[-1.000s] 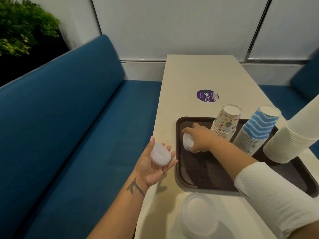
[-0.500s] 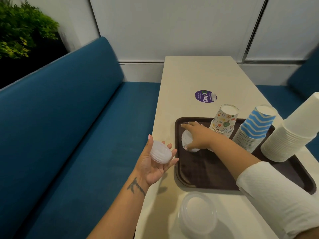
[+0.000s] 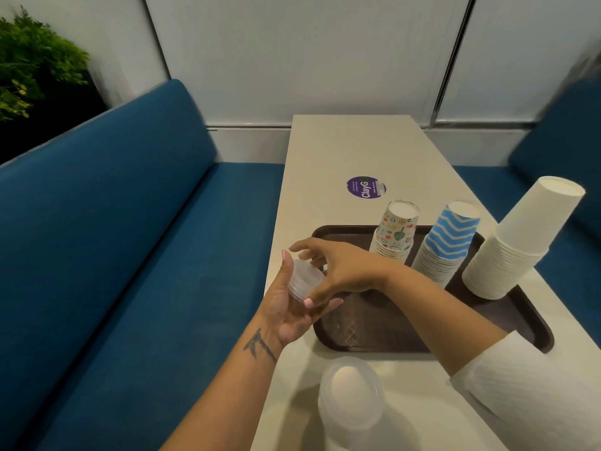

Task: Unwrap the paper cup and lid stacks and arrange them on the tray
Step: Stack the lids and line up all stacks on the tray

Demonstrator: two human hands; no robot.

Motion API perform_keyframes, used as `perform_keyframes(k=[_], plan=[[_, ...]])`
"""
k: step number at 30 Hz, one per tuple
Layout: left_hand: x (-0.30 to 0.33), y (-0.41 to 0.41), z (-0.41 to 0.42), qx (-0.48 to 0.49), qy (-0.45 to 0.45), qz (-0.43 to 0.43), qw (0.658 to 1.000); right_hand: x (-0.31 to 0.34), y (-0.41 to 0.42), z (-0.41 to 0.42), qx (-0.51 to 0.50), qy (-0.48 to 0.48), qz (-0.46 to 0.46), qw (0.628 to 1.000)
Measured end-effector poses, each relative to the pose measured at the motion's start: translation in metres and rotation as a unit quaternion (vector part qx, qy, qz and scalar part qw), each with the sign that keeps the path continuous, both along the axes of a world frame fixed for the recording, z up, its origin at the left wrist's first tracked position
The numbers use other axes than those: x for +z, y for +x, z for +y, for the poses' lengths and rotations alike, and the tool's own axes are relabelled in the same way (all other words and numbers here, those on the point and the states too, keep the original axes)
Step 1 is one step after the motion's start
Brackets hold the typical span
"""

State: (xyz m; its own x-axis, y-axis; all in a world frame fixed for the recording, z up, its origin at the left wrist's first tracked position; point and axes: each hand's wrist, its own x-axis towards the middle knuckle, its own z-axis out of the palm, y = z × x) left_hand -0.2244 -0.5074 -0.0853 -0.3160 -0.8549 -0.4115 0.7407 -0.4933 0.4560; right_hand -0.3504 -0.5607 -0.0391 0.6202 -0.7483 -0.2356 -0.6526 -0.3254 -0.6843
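A small stack of clear lids (image 3: 305, 279) lies cupped in the upturned left hand (image 3: 292, 307) just off the brown tray's (image 3: 367, 336) nine o'clock edge, while the right hand (image 3: 338, 268) reaches over it with fingers spread and loosely bent, touching the stack's top. Three upside-down cup stacks stand along the tray's twelve-to-three side: floral (image 3: 395, 232), blue-striped (image 3: 447, 244), plain white (image 3: 517, 242). A larger lid stack (image 3: 353, 393) sits on the table (image 3: 357, 148) at six o'clock.
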Motion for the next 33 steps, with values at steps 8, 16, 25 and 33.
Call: perform_keyframes(k=[8, 16, 25, 33], plan=[[-0.005, -0.001, 0.0, -0.033, -0.008, -0.003, 0.999, -0.005, -0.002, 0.002, -0.01, -0.007, 0.017, 1.0], [-0.014, 0.006, -0.006, -0.047, 0.001, 0.041, 0.998, 0.001, -0.002, -0.013, -0.026, 0.017, -0.025, 0.999], [-0.025, 0.023, -0.007, 0.016, 0.063, 0.002, 0.998, -0.005, -0.018, -0.058, -0.068, -0.142, 0.138, 0.978], [-0.024, 0.031, -0.002, 0.031, 0.066, -0.002, 0.997, -0.043, -0.013, -0.069, -0.013, -0.141, 0.299, 0.944]])
